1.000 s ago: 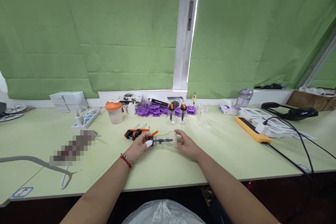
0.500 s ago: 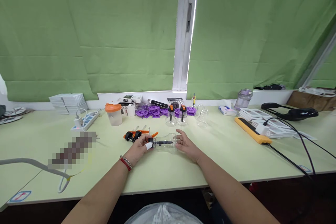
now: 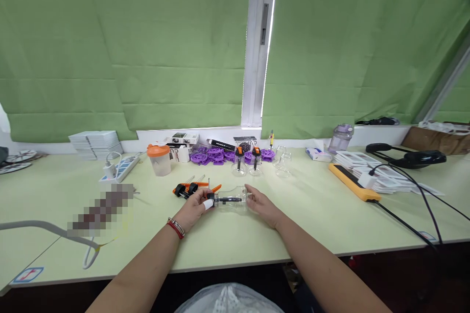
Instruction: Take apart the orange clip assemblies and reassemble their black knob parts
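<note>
Clear glass bottle-shaped vessel (image 3: pixel 231 199) with a black stopper end lies on its side on the pale green table (image 3: pixel 312 225), near centre, held between both hands. Going left to right: stack of white booklets (image 3: pixel 94 141) at far left rear; white power strip (image 3: pixel 121 166); translucent cup with orange lid (image 3: pixel 160 158); orange-and-black clamps (image 3: pixel 191 188) just behind the left hand. Left hand (image 3: pixel 194 208), white tape on one fingertip, pinches the black stopper end, fingers closed on it. Right hand (image 3: pixel 260 204) cups the wide end of the vessel, fingers curled against the glass. Behind the vessel: purple plastic discs (image 3: pixel 216 153), two small glass flasks with orange-black caps (image 3: pixel 246 161), further clear glassware (image 3: pixel 282 161). To the right: long yellow-edged device (image 3: pixel 353 181), black cables (image 3: pixel 414 190). Nothing lies between hands and vessel.
</note>
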A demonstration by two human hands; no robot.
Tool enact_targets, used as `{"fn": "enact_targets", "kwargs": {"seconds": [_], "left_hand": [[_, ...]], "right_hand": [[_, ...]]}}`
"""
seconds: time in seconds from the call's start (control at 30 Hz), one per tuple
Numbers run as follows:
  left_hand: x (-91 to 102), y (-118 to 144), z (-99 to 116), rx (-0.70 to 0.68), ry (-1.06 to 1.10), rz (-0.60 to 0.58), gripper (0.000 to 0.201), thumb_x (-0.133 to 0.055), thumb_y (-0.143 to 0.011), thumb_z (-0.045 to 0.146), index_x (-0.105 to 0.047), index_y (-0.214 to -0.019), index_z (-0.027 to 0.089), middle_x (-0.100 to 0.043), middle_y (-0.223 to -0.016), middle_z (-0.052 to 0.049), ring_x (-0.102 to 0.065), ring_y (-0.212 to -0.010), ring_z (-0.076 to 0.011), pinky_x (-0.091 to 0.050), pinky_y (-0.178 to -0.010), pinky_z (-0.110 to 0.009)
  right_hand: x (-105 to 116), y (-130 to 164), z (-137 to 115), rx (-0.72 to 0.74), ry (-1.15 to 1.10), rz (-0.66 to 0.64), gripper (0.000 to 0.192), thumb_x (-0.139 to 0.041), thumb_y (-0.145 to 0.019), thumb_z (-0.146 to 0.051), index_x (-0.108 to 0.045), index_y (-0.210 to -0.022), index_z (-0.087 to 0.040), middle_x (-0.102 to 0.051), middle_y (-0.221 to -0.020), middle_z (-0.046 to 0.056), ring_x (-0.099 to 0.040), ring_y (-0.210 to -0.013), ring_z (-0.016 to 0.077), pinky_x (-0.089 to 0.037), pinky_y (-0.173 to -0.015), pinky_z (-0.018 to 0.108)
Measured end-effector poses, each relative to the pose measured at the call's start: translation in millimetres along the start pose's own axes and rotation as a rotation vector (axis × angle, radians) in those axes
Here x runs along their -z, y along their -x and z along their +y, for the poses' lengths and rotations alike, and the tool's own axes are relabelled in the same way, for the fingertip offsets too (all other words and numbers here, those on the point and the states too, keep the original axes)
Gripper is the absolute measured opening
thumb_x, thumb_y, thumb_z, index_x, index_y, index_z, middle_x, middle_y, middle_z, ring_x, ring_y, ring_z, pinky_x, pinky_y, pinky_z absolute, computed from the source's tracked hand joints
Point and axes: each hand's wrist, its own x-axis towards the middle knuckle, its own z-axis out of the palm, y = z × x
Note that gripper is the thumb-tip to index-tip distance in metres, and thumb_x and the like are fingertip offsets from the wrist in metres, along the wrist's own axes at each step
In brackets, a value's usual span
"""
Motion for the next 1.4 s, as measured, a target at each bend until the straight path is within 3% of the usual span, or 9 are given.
{"fn": "enact_targets", "kwargs": {"seconds": [0.1, 0.3, 0.43, 0.53, 0.63, 0.87, 1.1, 1.2, 1.4], "left_hand": [[0.4, -0.4, -0.5, -0.013, 0.003, -0.006, 0.034, -0.068, -0.069, 0.03, -0.054, -0.098, 0.02, -0.061, -0.108, -0.006, -0.054, -0.098, -0.0184, -0.045, -0.088, -0.036], [2.7, -0.8, -2.7, -0.03, -0.016, -0.024, 0.032, -0.066, -0.071, 0.03, -0.054, -0.099, 0.021, -0.06, -0.108, -0.005, -0.054, -0.099, -0.0183, -0.046, -0.086, -0.035], [2.8, -1.2, -3.5, -0.044, -0.021, -0.04, 0.03, -0.065, -0.072, 0.028, -0.054, -0.098, 0.02, -0.061, -0.105, -0.005, -0.054, -0.098, -0.0179, -0.045, -0.087, -0.035], [3.2, -1.7, -4.3, -0.047, -0.017, -0.037, 0.03, -0.065, -0.072, 0.027, -0.054, -0.099, 0.02, -0.06, -0.106, -0.006, -0.054, -0.098, -0.018, -0.045, -0.087, -0.035], [3.8, -1.8, -4.7, -0.04, -0.008, -0.029, 0.03, -0.065, -0.072, 0.028, -0.054, -0.1, 0.02, -0.06, -0.108, -0.006, -0.054, -0.1, -0.0182, -0.045, -0.087, -0.035], [3.6, -0.9, -3.1, -0.05, -0.021, -0.033, 0.03, -0.064, -0.073, 0.028, -0.054, -0.1, 0.021, -0.061, -0.107, -0.005, -0.054, -0.099, -0.0179, -0.045, -0.087, -0.034], [1.5, 0.0, -1.2, -0.044, -0.02, -0.019, 0.033, -0.066, -0.071, 0.028, -0.054, -0.101, 0.02, -0.06, -0.109, -0.007, -0.054, -0.1, -0.0186, -0.044, -0.089, -0.035], [0.8, 0.6, 0.4, -0.042, -0.011, -0.014, 0.033, -0.066, -0.071, 0.029, -0.054, -0.101, 0.02, -0.06, -0.11, -0.007, -0.054, -0.101, -0.0195, -0.045, -0.089, -0.036], [1.9, -0.2, -0.5, -0.058, -0.019, -0.009, 0.034, -0.066, -0.071, 0.029, -0.054, -0.101, 0.02, -0.06, -0.107, -0.007, -0.055, -0.096, -0.0183, -0.046, -0.086, -0.034]], "right_hand": [[2.0, 1.2, 2.7, -0.019, -0.125, -0.027, 0.073, -0.068, -0.069, -0.043, -0.031, -0.129, -0.027, -0.042, -0.114, 0.008, -0.049, -0.089, 0.0152, -0.042, -0.081, 0.033], [-2.2, -4.0, 4.1, -0.068, -0.048, 0.034, 0.047, -0.049, -0.079, -0.055, -0.05, -0.109, -0.019, -0.049, -0.079, 0.002, -0.048, -0.073, 0.0149, -0.041, -0.073, 0.031], [-3.3, -4.4, 3.4, -0.049, 0.11, 0.093, 0.048, -0.037, -0.082, -0.06, -0.057, -0.085, -0.017, -0.048, -0.08, 0.004, -0.046, -0.076, 0.0167, -0.041, -0.072, 0.032], [-1.1, -1.5, 2.7, -0.023, 0.04, 0.035, 0.047, -0.051, -0.077, -0.056, -0.054, -0.108, -0.02, -0.048, -0.1, 0.006, -0.046, -0.085, 0.0169, -0.041, -0.077, 0.033], [0.8, 0.7, 2.2, -0.028, -0.086, -0.03, 0.073, -0.069, -0.067, -0.045, -0.035, -0.13, -0.027, -0.044, -0.113, 0.007, -0.047, -0.09, 0.0165, -0.041, -0.08, 0.032], [-1.5, -2.1, 0.7, -0.096, -0.056, 0.004, 0.06, -0.048, -0.079, -0.057, -0.048, -0.125, -0.018, -0.053, -0.082, 0.004, -0.049, -0.077, 0.0169, -0.04, -0.079, 0.036], [1.4, 0.6, 6.7, 0.021, 0.035, -0.063, 0.07, -0.06, -0.073, -0.053, -0.038, -0.133, -0.024, -0.046, -0.112, 0.007, -0.047, -0.093, 0.0191, -0.038, -0.084, 0.034], [1.1, 1.1, 4.7, -0.029, -0.028, -0.066, 0.083, -0.062, -0.073, -0.049, -0.021, -0.14, -0.025, -0.048, -0.102, 0.005, -0.048, -0.086, 0.0171, -0.039, -0.081, 0.033], [-0.3, 0.0, -0.3, -0.077, -0.018, -0.014, 0.068, -0.044, -0.079, -0.061, -0.035, -0.134, -0.022, -0.052, -0.09, 0.005, -0.049, -0.081, 0.0182, -0.038, -0.081, 0.035]]}}
